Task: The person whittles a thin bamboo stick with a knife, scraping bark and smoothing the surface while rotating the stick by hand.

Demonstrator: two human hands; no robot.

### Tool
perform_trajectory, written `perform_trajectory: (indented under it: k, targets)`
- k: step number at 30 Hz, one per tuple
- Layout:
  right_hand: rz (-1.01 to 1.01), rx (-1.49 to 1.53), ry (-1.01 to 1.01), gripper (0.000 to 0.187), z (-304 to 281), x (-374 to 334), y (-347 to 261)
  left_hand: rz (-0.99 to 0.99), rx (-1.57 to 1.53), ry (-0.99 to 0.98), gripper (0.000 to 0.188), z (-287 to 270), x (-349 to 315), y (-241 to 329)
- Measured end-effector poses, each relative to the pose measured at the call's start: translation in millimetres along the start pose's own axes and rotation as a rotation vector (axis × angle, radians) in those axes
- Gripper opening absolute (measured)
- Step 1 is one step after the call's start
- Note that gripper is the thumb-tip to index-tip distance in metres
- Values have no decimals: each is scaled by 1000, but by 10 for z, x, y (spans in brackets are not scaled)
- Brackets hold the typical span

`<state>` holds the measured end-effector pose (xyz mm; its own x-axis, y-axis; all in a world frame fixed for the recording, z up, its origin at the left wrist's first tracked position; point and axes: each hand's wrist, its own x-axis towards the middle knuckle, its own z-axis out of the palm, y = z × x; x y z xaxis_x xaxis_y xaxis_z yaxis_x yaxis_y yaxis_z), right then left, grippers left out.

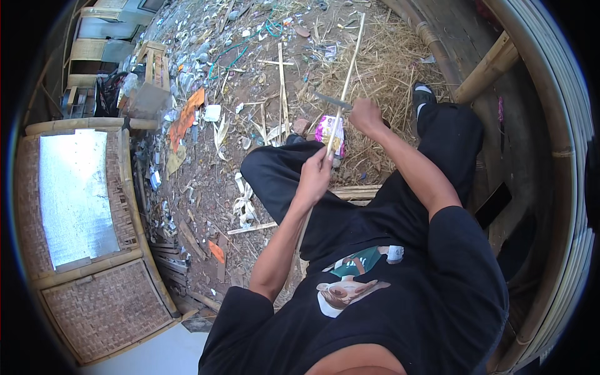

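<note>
My left hand (315, 177) is closed round a long, thin pale strip, apparently bamboo (353, 65), which slants up and away to the right past my knees. Its near end runs back along my left forearm. In my right hand (367, 117) is a knife (333, 100), its handle hidden in my closed fingers. The grey blade lies across the strip, beyond my left hand, pointing left. Whether the edge bites into the strip I cannot tell. Below the strip, a pink and white packet (330, 133) lies on the ground between my legs.
Straw-like shavings (390, 56) cover the ground at the far right. Crossed wooden sticks (282, 81) and scattered litter lie ahead. A woven bamboo panel (103, 306) stands at left. Bamboo poles (565, 169) and a dark phone-like slab (494, 205) are at my right.
</note>
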<state>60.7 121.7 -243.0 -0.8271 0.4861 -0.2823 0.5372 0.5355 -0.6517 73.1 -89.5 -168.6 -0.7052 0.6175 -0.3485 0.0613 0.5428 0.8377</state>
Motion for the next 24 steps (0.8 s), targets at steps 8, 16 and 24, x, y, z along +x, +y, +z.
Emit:
perform_trajectory:
  k: [8, 16, 24]
  targets:
    - [166, -1, 79, 16, -31, 285, 540, -95, -86, -84, 27, 41, -646, 138]
    - [165, -69, 106, 22, 9, 347, 637, -466, -309, -150, 27, -175, -1125, 302]
    - [-21, -78, -125, 21, 92, -71, 1, -48, 245, 158, 24, -103, -720, -73]
